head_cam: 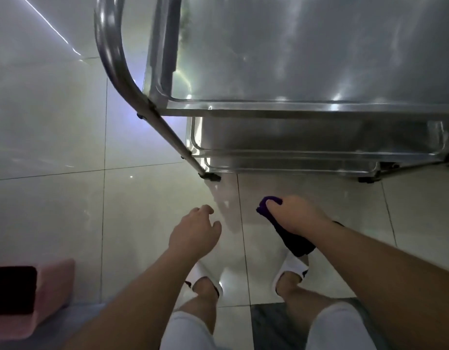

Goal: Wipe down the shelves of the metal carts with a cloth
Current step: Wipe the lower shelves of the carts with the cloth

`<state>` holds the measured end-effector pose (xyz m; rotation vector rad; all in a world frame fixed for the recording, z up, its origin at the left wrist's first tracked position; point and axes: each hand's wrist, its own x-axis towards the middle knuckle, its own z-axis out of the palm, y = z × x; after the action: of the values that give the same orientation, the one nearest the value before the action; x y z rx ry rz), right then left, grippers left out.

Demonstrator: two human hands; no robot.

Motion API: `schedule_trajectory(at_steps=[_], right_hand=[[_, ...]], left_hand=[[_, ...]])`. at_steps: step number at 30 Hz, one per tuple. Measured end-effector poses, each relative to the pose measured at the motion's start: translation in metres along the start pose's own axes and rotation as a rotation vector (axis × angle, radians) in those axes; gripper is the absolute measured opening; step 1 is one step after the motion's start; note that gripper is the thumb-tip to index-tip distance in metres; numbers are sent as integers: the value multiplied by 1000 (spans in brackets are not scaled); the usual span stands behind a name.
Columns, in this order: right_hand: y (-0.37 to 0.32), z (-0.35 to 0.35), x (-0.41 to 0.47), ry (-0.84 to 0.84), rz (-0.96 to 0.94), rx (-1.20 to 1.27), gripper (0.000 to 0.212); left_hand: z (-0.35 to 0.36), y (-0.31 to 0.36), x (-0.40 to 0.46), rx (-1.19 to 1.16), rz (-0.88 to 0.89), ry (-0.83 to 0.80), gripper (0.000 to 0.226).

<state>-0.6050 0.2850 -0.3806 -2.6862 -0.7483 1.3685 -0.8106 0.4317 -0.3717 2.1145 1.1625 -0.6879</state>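
- Head view — right hand grips a purple cloth above the tiled floor.
- Left hand hangs loosely curled, holding nothing — near the metal cart.

I see a glossy pale tiled floor with thin dark grout lines, dim light glaring off it. A pink cushion sits near left; a dark mat lies near.

Purple cloth hanging, gripped in right hand; steel cart ahead, three tiered shelves.
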Motion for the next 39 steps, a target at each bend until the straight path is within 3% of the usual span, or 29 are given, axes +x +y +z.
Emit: schedule_trajectory(at_steps=[11,25,29,34,36,39], right_hand=[[5,109,168,118,-130,32,41],[-35,175,385,411,-349,46,48],[-51,182,407,467,-393,82,47],[-71,197,425,541,-480,27,44],[-80,203,435,624,-517,-21,46],[-94,213,452,780,-582,-71,48]], left_hand=[[85,-53,170,179,137,98,47],[140,-112,350,314,296,254,30],[137,-133,378,217,294,283,36],[121,-166,403,103,158,273,67],[113,-175,412,-45,202,320,65],[103,-174,424,-277,387,393,44]])
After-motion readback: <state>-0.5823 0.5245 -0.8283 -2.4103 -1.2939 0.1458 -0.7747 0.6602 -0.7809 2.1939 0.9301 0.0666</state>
